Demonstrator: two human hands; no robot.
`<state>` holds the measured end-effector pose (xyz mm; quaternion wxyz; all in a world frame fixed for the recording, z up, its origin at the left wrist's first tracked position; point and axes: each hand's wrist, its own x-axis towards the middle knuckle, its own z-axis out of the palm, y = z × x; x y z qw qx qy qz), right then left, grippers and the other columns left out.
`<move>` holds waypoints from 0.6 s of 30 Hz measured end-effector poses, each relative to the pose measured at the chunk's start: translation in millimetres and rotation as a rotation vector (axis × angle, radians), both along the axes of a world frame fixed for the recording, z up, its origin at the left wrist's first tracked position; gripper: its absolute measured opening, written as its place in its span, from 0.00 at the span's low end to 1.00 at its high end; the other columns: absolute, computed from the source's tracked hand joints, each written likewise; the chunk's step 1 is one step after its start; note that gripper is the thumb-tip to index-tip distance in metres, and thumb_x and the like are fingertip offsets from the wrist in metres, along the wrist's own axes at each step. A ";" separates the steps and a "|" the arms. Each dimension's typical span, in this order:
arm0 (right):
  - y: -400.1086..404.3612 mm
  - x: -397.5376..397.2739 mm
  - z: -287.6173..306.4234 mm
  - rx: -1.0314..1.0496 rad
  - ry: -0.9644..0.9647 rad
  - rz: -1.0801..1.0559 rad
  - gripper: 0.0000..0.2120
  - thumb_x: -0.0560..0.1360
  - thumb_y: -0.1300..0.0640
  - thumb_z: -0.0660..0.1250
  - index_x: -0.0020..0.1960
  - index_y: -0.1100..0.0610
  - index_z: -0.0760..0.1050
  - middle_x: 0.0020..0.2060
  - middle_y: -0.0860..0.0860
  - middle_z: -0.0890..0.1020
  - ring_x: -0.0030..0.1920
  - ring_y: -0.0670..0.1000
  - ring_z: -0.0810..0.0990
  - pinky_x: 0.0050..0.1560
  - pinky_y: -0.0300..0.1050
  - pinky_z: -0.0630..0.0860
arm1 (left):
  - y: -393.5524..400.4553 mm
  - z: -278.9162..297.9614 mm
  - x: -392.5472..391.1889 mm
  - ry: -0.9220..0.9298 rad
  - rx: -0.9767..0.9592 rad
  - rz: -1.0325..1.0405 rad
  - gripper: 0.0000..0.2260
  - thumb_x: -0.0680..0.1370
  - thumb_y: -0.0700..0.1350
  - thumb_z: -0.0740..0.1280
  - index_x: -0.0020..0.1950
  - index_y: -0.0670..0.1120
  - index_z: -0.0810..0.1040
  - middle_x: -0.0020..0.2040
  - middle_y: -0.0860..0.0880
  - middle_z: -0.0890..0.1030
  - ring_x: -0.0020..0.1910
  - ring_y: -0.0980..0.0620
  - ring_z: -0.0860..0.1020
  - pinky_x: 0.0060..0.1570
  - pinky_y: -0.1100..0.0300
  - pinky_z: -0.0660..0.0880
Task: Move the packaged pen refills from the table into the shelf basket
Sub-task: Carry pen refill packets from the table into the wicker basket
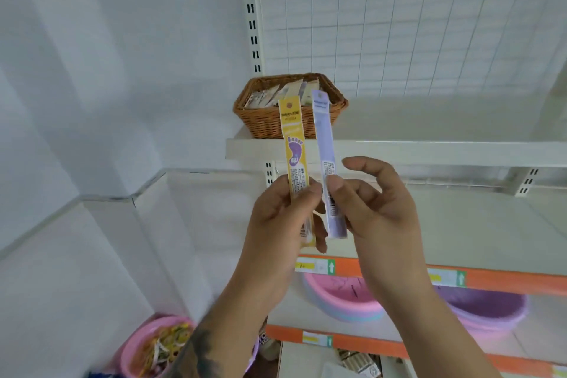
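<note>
Left grip (285, 212) pinches yellow refill pack (295, 159) — right grip (372, 209), lilac pack (326, 163).

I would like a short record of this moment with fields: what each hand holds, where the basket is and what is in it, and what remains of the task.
left hand: the left hand pinches the yellow packet, held upright
right hand: the right hand pinches the lilac packet, held upright
basket: the wicker basket stands on the white shelf, behind and above both packets
basket contents: several similar packets already lie inside
task state: neither held packet is in the basket yet
below: pink basin and purple basin under the orange-edged shelf
</note>
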<state>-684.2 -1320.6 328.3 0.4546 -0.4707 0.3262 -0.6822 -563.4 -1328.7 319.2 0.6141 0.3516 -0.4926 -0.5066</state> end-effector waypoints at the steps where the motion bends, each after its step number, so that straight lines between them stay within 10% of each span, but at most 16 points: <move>1: -1.4 3.2 1.8 0.006 -0.038 0.001 0.09 0.78 0.62 0.70 0.58 0.58 0.74 0.38 0.64 0.84 0.25 0.57 0.75 0.24 0.48 0.74 | -1.7 1.0 0.0 0.029 0.001 -0.024 0.12 0.77 0.47 0.68 0.57 0.44 0.84 0.49 0.32 0.82 0.40 0.37 0.79 0.36 0.50 0.76; 14: -39.6 26.4 31.7 -0.109 0.082 -0.034 0.07 0.73 0.59 0.69 0.49 0.61 0.77 0.33 0.51 0.83 0.29 0.44 0.79 0.28 0.34 0.75 | -53.4 33.0 32.9 0.093 0.016 -0.147 0.13 0.75 0.47 0.72 0.55 0.41 0.85 0.37 0.45 0.77 0.33 0.48 0.73 0.33 0.55 0.73; 18: -56.2 22.0 41.8 -0.139 0.206 -0.050 0.07 0.74 0.55 0.69 0.49 0.57 0.79 0.37 0.52 0.86 0.36 0.47 0.82 0.37 0.37 0.77 | -72.4 39.6 37.5 0.024 -0.069 -0.147 0.16 0.76 0.46 0.72 0.61 0.42 0.83 0.56 0.43 0.86 0.53 0.40 0.85 0.49 0.45 0.82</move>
